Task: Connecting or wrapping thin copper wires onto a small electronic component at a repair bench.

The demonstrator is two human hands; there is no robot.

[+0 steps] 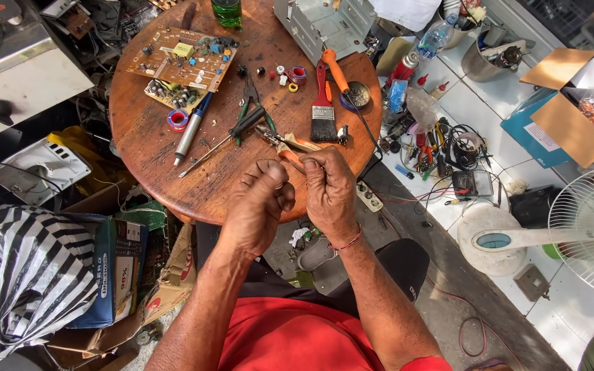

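Both hands are up together over the near edge of the round wooden table (pixel 146 137). The left hand (pixel 259 203) is curled into a loose fist, fingertips pinched narrow; whatever it pinches is too small to make out. The right hand (pixel 329 189) is also curled tight, closed on a pair of pliers (pixel 284 145) with orange-tan handles. The plier handles run into that hand and the nose points up-left, lying over the tabletop just past the knuckles. The two hands are nearly touching, thumbs facing each other. A red string bracelet (pixel 347 242) sits on the right wrist.

On the table beyond the pliers: a black-handled screwdriver (pixel 225 139), green-handled cutters (pixel 250 103), a red-handled paintbrush (pixel 323 106), an orange-handled soldering iron (pixel 337 72), and a silver pen-shaped tool (pixel 190 130) beside a small tape roll (pixel 177 119). Circuit boards (pixel 183 58) lie at the far left side. A white fan (pixel 586 233) stands on the floor to the right.
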